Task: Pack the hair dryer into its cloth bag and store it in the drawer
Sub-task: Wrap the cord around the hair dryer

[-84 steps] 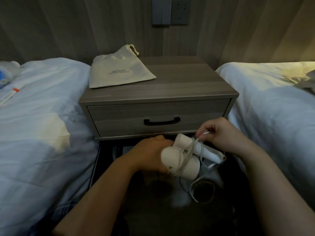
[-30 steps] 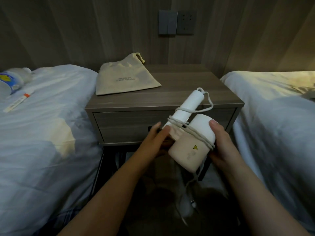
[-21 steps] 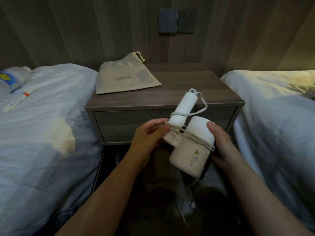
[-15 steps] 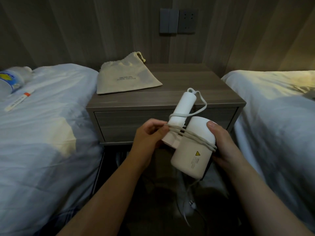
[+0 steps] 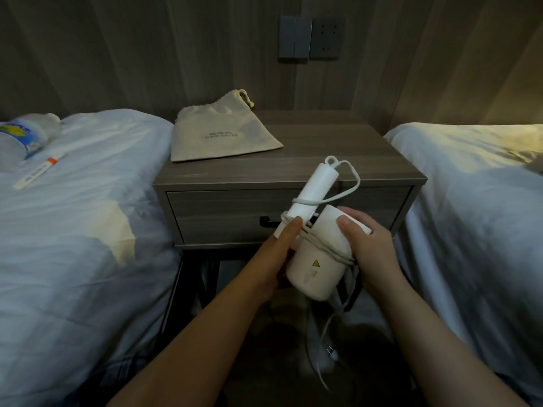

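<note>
Both hands hold the white dryer (image 5: 318,259) in front of the closed drawer (image 5: 223,212): the right hand (image 5: 368,248) grips its barrel, the left hand (image 5: 279,254) presses the wound cord (image 5: 326,248) at the handle's base. The bag (image 5: 220,133) lies flat on the nightstand (image 5: 338,154), well apart.

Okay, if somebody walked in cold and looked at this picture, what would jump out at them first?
Probably the white hair dryer in the centre foreground, gripped by both hands, the left hand and the right hand, with its cord wound around the body and the plug end dangling below. Next, the beige cloth bag lying flat on the nightstand behind, above the shut drawer, with a bed on either side.
</note>
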`<state>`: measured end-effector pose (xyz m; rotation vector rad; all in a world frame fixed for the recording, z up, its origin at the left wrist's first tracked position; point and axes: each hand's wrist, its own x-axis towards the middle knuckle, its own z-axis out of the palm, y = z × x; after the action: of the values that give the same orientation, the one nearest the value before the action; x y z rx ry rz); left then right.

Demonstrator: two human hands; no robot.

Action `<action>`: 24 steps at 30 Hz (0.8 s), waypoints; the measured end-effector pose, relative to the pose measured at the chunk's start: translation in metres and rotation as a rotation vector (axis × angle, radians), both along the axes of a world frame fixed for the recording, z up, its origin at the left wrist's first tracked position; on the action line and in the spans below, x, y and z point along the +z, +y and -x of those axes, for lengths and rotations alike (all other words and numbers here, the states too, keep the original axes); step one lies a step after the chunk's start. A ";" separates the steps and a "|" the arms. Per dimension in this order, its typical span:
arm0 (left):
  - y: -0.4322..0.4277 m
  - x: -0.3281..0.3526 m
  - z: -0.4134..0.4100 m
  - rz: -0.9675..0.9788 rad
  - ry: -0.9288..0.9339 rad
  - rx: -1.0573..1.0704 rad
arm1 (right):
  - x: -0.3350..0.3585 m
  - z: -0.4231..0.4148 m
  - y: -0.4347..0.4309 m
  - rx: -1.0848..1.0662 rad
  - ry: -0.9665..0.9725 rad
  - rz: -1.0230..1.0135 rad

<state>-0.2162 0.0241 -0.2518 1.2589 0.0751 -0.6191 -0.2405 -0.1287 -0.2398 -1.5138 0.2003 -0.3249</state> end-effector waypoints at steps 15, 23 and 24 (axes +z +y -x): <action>-0.007 0.006 0.006 -0.282 -0.353 -0.002 | -0.013 -0.005 0.009 -0.184 0.073 -0.199; -0.004 0.000 0.018 -0.722 -0.804 -0.243 | -0.014 -0.003 -0.002 -0.135 0.122 -0.072; -0.004 -0.001 0.018 -0.737 -0.812 -0.226 | -0.016 -0.003 -0.004 -0.099 0.139 -0.049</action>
<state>-0.2342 0.0199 -0.2525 2.1757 -0.5673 -0.2203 -0.2373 -0.1326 -0.2557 -1.4820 0.3915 -0.2911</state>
